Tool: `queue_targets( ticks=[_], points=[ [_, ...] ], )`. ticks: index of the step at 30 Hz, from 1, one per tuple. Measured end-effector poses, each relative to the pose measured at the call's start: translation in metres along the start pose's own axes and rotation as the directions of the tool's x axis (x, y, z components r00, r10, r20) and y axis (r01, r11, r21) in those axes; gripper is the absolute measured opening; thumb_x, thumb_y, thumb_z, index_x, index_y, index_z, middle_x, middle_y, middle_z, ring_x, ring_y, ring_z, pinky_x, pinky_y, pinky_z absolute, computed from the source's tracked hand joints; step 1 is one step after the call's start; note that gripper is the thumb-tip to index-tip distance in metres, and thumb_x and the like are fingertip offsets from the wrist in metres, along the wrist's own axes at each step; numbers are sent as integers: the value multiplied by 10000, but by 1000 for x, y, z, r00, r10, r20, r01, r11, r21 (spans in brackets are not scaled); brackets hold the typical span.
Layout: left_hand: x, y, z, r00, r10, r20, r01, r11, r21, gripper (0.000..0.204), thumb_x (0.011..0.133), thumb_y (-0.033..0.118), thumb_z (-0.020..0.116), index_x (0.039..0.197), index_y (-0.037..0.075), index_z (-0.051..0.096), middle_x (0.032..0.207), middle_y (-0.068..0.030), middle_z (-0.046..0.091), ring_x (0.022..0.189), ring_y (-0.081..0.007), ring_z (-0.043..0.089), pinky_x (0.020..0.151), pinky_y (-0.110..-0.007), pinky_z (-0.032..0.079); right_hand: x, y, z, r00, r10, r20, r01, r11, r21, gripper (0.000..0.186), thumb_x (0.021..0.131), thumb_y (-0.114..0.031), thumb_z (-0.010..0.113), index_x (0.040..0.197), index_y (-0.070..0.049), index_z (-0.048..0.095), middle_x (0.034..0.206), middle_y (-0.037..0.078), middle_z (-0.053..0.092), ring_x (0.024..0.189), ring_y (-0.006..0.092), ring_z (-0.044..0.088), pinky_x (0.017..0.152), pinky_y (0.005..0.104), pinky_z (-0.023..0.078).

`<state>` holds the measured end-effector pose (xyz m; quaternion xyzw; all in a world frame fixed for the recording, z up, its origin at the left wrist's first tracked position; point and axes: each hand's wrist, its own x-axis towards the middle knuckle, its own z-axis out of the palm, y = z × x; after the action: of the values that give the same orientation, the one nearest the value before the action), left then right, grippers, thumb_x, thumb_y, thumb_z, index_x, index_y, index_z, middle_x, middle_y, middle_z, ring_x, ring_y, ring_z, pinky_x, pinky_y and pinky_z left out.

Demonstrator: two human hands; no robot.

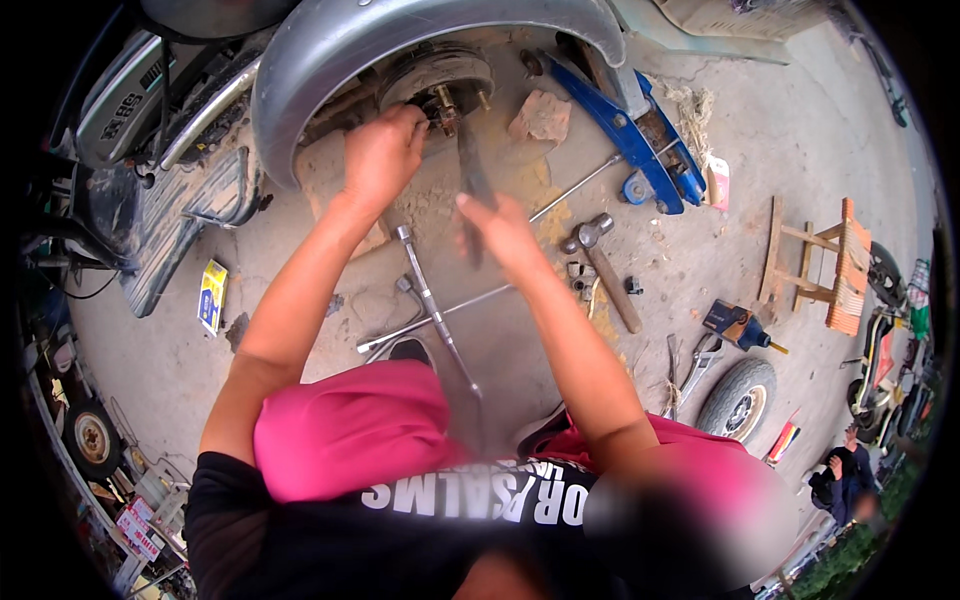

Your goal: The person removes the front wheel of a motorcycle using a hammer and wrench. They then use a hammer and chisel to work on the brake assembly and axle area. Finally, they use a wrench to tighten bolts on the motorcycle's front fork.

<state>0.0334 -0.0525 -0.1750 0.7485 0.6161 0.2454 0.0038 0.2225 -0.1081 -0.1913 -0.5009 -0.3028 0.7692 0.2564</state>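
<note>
My left hand (pixel 383 155) reaches up to the bare wheel hub (pixel 440 85) under a silver wheel arch (pixel 330 50), fingers closed at the hub's centre near the studs. My right hand (pixel 500 232) holds a dark flat metal tool (pixel 472 175) that points up toward the hub; the hand is blurred by motion. A cross-shaped wheel wrench (pixel 432 310) lies on the dirt ground just below both hands. A hammer (pixel 603 265) with a wooden handle lies to the right of my right hand.
A blue floor jack (pixel 630 140) sits under the vehicle at right. A small tyre (pixel 738 398), pliers (pixel 695 370), a wooden stool (pixel 820 265), a brick (pixel 541 117) and a yellow box (pixel 212 295) lie around. A person (pixel 840 480) crouches at far lower right.
</note>
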Motion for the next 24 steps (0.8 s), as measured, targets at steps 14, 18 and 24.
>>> queue_targets(
  ticks=[14, 18, 24],
  points=[
    [3, 2, 1, 995, -14, 98, 14, 1000, -4, 85, 839, 150, 632, 881, 81, 659, 843, -115, 664, 734, -337, 642, 620, -411, 509, 3, 1, 2, 999, 31, 22, -34, 986, 164, 289, 902, -219, 627, 1048, 15, 540, 917, 117, 631, 713, 204, 643, 580, 339, 549],
    [1, -1, 7, 994, -34, 100, 35, 999, -8, 98, 839, 155, 635, 899, 86, 671, 859, -110, 672, 740, -329, 648, 624, -406, 513, 1, -9, 11, 999, 17, 34, -20, 998, 67, 289, 912, -242, 599, 1023, 25, 584, 887, 134, 675, 706, 203, 665, 598, 300, 512],
    [3, 1, 4, 993, 7, 114, -11, 999, 35, 121, 844, 164, 630, 925, 91, 683, 876, -101, 679, 738, -319, 653, 627, -398, 522, 11, 6, 12, 999, -33, -11, 33, 999, 38, 296, 931, -245, 594, 1031, 34, 577, 938, 140, 671, 758, 216, 675, 670, 338, 536]
  ],
)
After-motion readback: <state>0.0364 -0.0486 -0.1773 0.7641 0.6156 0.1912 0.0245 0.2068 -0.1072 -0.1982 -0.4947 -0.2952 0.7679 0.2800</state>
